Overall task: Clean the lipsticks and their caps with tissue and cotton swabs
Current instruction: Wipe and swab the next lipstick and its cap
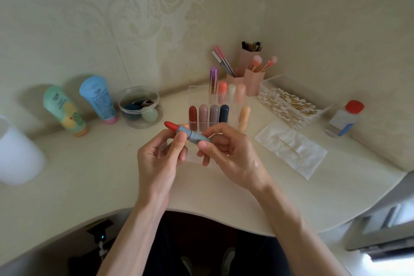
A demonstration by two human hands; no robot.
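An uncapped lipstick [190,134] with a grey-blue tube and a red bullet pointing up-left is held above the table, in front of a clear organiser. My left hand [159,159] pinches its upper tube with thumb and fingers. My right hand [226,152] pinches the tube's base. Whether its cap is in my left hand I cannot tell. The clear organiser [201,92] holds several capped lipsticks [214,114] in two rows. A white tissue [291,148] lies on the right with one cotton swab [289,146] on it. Behind it a clear box of cotton swabs [289,102] stands open.
Two upended tubes [98,98], green and blue, lean at the left wall beside a clear round jar [140,107]. A white cup [18,152] stands far left. Pink brush holders [248,74] stand behind the organiser. A red-capped bottle [345,119] stands far right. The table's curved front edge [201,210] runs below my wrists.
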